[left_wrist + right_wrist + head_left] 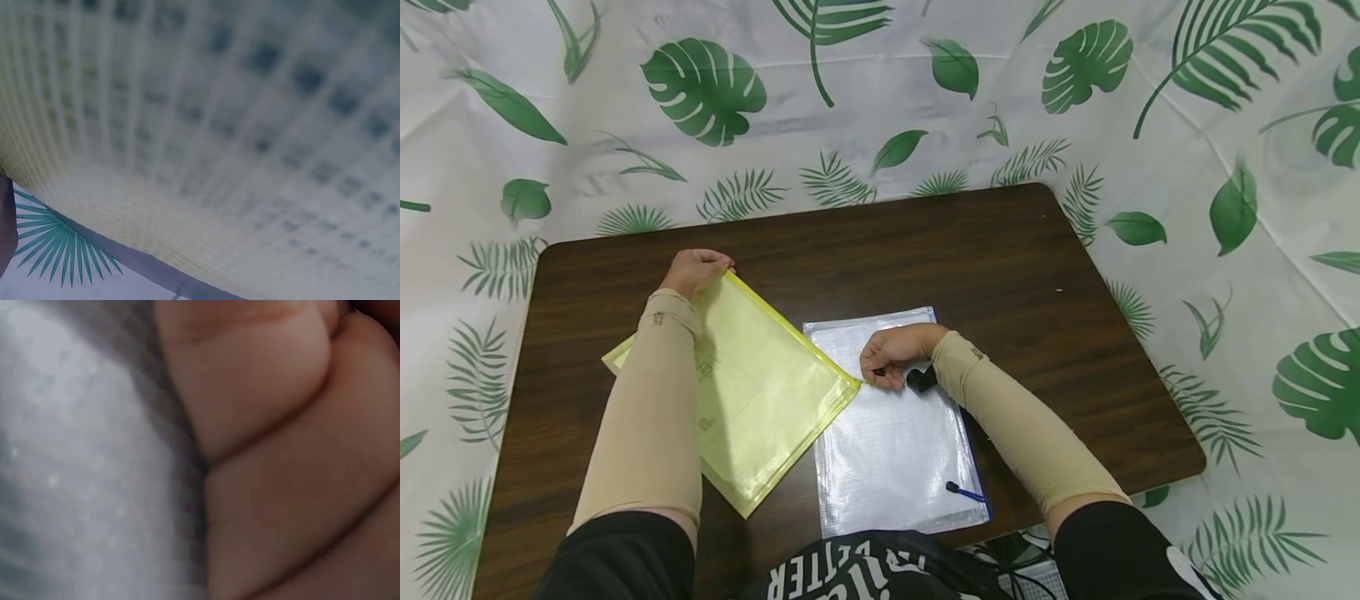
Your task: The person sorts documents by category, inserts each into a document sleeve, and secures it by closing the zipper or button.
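A yellow mesh zipper pouch (767,392) is tilted over the left part of the table. My left hand (696,271) pinches it at the upper end of its bright yellow zipper edge. At the other end of that edge, my right hand (891,354) has curled fingers pinching the zipper pull, whose dark tip shows between them. Beneath the right hand lies a clear mesh zipper pouch (891,450) with a blue edge. Its own blue and black zipper pull (964,492) rests near the lower right corner. Blurred yellowish mesh (156,206) fills most of the left wrist view.
Both pouches are on a dark wood-grain table (985,267) with rounded corners. A white cloth with green leaf prints (850,75) hangs behind and around it. Black cables (1026,567) show below the front edge, and a small black piece (921,379) sits under the right wrist.
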{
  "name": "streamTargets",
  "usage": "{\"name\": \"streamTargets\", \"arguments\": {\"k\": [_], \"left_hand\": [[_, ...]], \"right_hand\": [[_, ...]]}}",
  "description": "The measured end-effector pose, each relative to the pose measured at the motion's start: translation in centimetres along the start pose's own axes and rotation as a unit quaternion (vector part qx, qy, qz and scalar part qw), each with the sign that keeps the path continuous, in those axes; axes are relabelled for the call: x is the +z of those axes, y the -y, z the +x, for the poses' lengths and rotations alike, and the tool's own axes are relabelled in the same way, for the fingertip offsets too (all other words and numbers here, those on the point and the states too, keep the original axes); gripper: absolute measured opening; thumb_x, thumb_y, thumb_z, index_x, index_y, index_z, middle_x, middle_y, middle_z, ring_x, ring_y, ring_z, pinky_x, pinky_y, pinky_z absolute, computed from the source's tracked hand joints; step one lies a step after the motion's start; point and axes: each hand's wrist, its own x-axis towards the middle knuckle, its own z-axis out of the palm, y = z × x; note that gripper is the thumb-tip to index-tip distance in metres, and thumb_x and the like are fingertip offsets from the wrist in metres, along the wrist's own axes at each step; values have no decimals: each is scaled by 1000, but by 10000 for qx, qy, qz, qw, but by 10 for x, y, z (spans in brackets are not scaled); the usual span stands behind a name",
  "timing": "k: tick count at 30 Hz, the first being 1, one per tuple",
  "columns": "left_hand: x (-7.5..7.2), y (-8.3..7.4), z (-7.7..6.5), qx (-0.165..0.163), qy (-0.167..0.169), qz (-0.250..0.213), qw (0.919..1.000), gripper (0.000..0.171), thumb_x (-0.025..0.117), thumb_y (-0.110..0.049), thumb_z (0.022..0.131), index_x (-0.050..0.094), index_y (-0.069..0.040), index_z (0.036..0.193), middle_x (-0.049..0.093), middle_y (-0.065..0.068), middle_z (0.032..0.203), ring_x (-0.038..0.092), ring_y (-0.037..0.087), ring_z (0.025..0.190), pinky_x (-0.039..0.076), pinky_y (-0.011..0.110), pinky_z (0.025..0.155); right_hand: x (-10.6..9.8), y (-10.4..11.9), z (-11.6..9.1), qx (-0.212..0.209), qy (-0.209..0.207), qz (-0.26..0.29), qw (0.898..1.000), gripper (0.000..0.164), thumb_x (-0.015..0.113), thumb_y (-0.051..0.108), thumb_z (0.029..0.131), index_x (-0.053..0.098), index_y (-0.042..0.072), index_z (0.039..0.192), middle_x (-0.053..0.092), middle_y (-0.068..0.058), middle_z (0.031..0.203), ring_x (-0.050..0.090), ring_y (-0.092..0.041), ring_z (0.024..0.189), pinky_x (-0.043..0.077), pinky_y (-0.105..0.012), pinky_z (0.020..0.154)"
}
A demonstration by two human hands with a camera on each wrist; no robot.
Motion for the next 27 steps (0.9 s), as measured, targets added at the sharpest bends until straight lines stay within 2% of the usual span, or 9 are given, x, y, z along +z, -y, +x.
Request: {"name": "streamTargets", "arguments": {"k": [10, 19, 23, 27], "left_hand": [[0, 1, -1, 36, 63, 81, 9999, 41, 51, -32, 100, 61, 0, 123, 68, -15, 90, 53, 17, 104, 41, 28, 89], [2, -2, 2, -55, -3, -390, 9992, 35, 55, -28, 98, 62, 0, 119, 68, -17, 80, 60, 6, 82, 47, 18, 70], [1, -2, 1, -51, 42, -460, 9989, 36, 55, -28, 98, 62, 0, 121, 69, -17, 81, 60, 5, 83, 47, 18, 71], [0, -2, -3, -28, 84, -379, 9992, 40, 55, -30, 98, 61, 0, 123, 70, -17, 86, 59, 9, 92, 46, 20, 78]], "right_hand": [[0, -2, 0, -25, -76, 17, 10000, 33, 39, 11, 103, 58, -2, 79, 56, -7, 56, 53, -14, 45, 44, -24, 45], [-1, -5, -5, -335, -14, -78, 9994, 31, 40, 8, 102, 57, -1, 78, 51, -5, 54, 46, -12, 44, 39, -23, 46], [-2, -7, -5, -493, 26, 50, 9988, 31, 39, 9, 102, 57, -4, 80, 54, -7, 59, 48, -13, 46, 41, -24, 47], [-4, -9, -4, -728, 31, 235, 9971, 36, 37, 12, 104, 58, -8, 82, 58, -9, 65, 51, -14, 49, 43, -25, 48]]}}
